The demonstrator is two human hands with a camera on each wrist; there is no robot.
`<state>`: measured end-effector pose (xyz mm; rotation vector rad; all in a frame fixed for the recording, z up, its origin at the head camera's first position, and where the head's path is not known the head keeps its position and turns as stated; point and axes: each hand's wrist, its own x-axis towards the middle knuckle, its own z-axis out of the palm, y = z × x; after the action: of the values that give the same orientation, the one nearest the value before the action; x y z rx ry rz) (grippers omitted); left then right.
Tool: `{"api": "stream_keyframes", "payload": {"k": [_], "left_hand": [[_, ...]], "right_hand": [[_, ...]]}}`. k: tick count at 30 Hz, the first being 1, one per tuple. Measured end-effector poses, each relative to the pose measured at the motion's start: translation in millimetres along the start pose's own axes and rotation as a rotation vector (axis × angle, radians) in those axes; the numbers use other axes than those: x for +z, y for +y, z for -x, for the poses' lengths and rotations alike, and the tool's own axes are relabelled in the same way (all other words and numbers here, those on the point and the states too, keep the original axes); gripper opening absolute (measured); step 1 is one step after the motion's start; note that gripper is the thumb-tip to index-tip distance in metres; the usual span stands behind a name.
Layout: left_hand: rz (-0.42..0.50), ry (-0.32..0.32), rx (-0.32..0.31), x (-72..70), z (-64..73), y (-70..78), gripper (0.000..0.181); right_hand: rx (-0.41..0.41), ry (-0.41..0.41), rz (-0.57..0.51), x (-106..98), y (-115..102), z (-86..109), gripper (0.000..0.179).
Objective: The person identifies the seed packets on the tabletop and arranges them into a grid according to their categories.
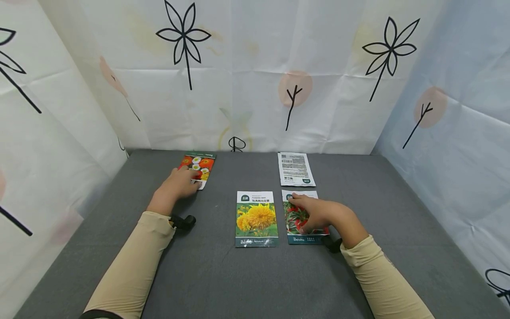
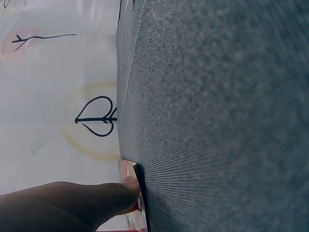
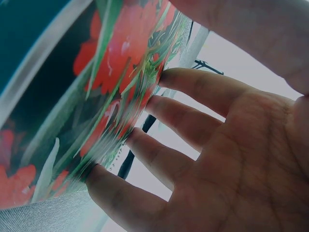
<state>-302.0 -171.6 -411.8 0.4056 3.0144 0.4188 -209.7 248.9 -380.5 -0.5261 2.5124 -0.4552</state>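
A seed packet with orange and white flowers point(image 1: 207, 163) lies at the far left. My left hand point(image 1: 178, 185) rests over its left and lower part; in the left wrist view my thumb point(image 2: 108, 195) touches its face. My right hand point(image 1: 320, 213) spans the red-flower packet point(image 1: 304, 239) at right. In the right wrist view, extended fingertips touch the glossy red-flower face point(image 3: 116, 53). Between the hands lies a yellow-flower packet point(image 1: 256, 221), face up and untouched. Part of each touched packet is hidden under the hand.
Behind the red-flower packet lies a white packet point(image 1: 295, 168), its printed text and barcode side up. All of them are on a grey table point(image 1: 223, 283). White cloth walls point(image 1: 251, 57) with plant drawings stand behind it and along both sides.
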Motion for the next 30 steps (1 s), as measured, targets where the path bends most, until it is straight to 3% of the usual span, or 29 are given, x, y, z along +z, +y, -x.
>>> {"api": "stream_keyframes", "payload": {"k": [30], "left_hand": [[0.003, -0.024, -0.019, 4.2, -5.1, 2.6, 0.053]], "right_hand": [[-0.005, 0.005, 0.003, 1.1, 0.9, -1.1, 0.096]]}}
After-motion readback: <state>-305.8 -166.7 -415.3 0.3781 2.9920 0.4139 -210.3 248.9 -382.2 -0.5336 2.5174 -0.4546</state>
